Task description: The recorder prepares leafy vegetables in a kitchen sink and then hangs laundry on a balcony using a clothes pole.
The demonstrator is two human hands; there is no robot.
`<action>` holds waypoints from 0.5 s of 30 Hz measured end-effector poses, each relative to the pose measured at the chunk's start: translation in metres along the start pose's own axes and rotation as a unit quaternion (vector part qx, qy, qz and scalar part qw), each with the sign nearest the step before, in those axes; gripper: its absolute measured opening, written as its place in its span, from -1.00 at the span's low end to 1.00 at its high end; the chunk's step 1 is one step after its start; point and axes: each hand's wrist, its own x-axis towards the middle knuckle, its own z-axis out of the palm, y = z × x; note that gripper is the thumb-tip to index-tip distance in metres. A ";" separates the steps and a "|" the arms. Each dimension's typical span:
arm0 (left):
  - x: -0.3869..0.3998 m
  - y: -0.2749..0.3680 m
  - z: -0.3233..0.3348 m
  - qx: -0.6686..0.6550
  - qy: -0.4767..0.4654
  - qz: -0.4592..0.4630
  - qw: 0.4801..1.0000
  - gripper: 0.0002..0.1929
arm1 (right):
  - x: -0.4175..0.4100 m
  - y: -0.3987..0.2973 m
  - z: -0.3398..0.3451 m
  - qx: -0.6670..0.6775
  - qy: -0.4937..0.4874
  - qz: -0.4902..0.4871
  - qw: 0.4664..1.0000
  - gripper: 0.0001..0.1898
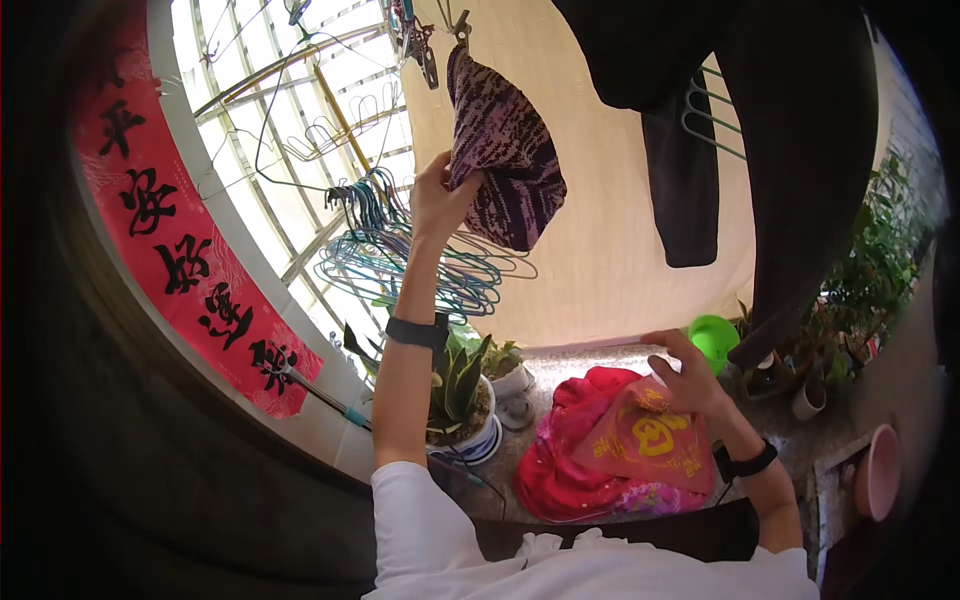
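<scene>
My left hand [442,199] is raised and pinches the edge of a purple and black knitted cloth item [506,154], possibly a hat. A clothes peg [461,28] grips the top of this item, which hangs from above. Lower down and to the right is my right hand [686,375], its fingers apart and apparently holding nothing. It hovers over or beside a heap of red and pink fabric [555,457]. On that heap lies a red cloth [660,439] with yellow printed characters; I cannot tell whether the right hand touches it.
Several wire hangers [420,262] bunch together behind my left forearm. Dark garments [682,195] hang at the right. Below are a potted plant [457,390], a bright green container [712,341] and a pink basin [877,472]. A red banner [172,225] with writing lines the left wall.
</scene>
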 end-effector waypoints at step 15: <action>-0.029 0.063 -0.084 -0.309 -0.205 -0.155 0.916 -0.62 | 0.256 -0.189 -0.022 0.173 0.031 -0.170 0.970 -0.27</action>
